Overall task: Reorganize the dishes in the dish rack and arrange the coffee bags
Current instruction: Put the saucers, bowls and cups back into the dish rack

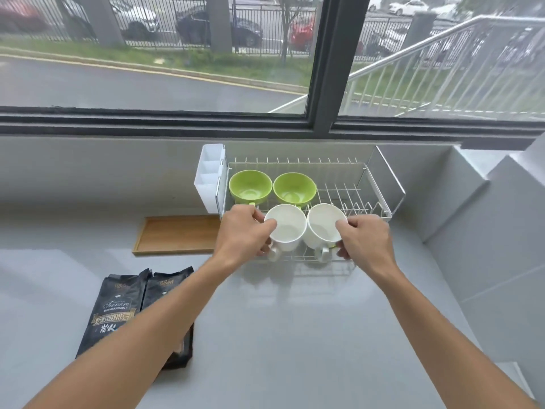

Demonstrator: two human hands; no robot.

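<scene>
A white wire dish rack stands on the counter under the window. Two green cups sit side by side at its back left. In front of them are two white mugs, handles toward me. My left hand grips the rim of the left white mug. My right hand grips the rim of the right white mug. Two black coffee bags lie flat at the near left, partly under my left forearm.
A white cutlery holder hangs on the rack's left side. A wooden tray lies left of the rack. The grey counter meets a raised grey ledge on the right. The rack's right half holds only bare wire tines.
</scene>
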